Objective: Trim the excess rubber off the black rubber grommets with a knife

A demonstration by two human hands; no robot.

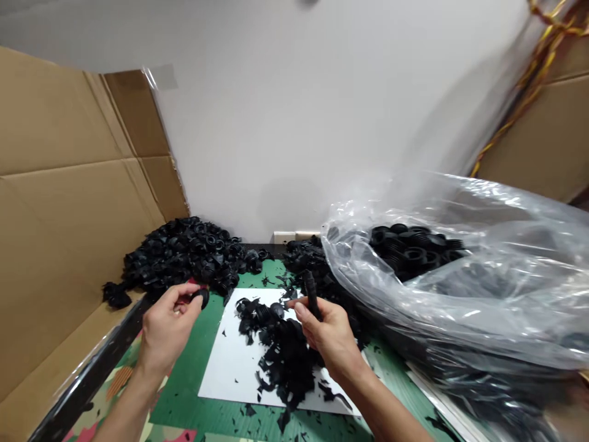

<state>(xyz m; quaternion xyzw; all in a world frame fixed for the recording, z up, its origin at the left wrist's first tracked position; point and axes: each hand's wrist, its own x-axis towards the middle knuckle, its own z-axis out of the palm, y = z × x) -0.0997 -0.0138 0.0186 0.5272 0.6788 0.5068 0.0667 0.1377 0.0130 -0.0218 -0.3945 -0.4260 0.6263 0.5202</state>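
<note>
My left hand [166, 328] is closed, pinching a small black ribbed rubber part [202, 298] between thumb and fingers. Something red shows at those fingertips; I cannot make out what it is. My right hand [332, 336] is wrapped round a slim black stick-like tool [311, 293], held tilted with its upper end above the fingers. Under the right hand, a heap of black scraps [288, 356] lies on a white sheet [218, 368]. Beyond the left hand is a big pile of black rubber pieces [184, 255].
A clear plastic bag [497, 307] on the right holds several black ribbed parts [409, 248]. Cardboard [69, 135] stands at the left, a white wall [285, 110] behind. Scraps litter the green tabletop [184, 387]. A wall socket [284, 237] sits at the back.
</note>
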